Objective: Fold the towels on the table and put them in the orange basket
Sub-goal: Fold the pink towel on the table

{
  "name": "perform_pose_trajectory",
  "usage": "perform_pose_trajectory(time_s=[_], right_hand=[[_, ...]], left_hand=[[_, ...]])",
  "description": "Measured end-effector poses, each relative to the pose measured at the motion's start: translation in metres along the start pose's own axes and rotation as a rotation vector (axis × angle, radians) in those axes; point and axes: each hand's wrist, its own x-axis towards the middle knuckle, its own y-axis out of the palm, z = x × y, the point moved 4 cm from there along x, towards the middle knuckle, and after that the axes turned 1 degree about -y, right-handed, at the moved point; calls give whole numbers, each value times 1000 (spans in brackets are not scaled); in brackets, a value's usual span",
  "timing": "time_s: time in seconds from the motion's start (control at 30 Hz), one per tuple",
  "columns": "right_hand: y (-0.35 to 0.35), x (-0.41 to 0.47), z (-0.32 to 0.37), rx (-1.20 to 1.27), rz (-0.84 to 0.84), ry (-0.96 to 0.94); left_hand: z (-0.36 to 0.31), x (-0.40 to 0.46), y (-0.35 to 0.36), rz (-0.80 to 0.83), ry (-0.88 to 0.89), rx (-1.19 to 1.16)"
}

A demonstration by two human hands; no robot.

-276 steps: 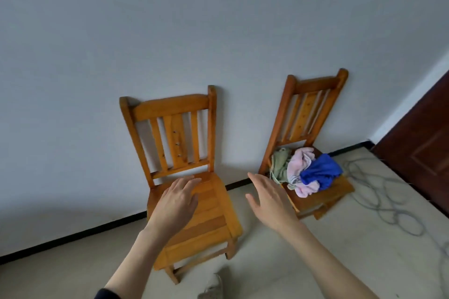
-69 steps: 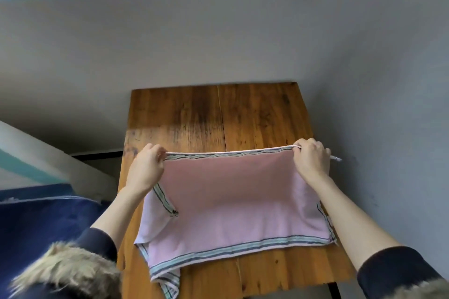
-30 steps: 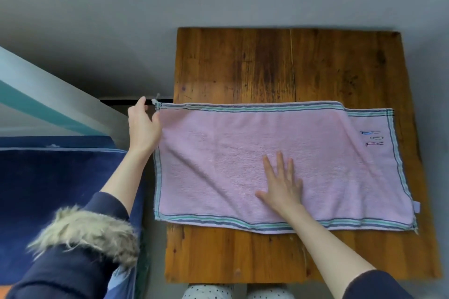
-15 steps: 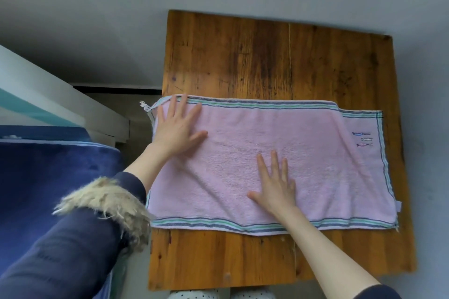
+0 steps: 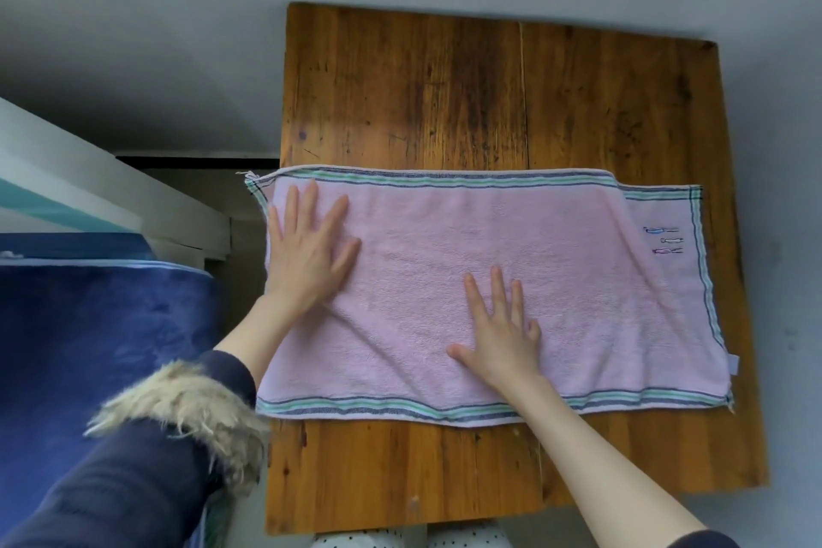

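A pink towel with green and blue striped edges lies folded in half lengthwise across the wooden table. Its lower layer sticks out at the right end, showing small embroidered marks. My left hand presses flat on the towel's left end, fingers spread. My right hand lies flat on the towel's middle near the front edge, fingers straight. The towel's left edge hangs slightly past the table's left side. No orange basket is in view.
A blue blanket covers something at the left, beside a white frame. Grey wall runs behind and to the right of the table. Bare wood shows behind and in front of the towel.
My left hand let go of the towel's far left corner and now presses flat on its left end. My right hand stays flat on the middle. The view shifted slightly.
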Motion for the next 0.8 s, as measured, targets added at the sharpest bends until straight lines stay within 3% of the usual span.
perform_pose_trajectory(time_s=[0.27, 0.4, 0.8], right_hand=[[0, 0, 0, -3, 12, 6], [1, 1, 0, 1, 10, 8], [0, 0, -1, 5, -17, -4]], left_hand=[[8, 40, -13, 31, -7, 74], [-14, -7, -4, -57, 54, 25], [-1, -141, 34, 132, -68, -21]])
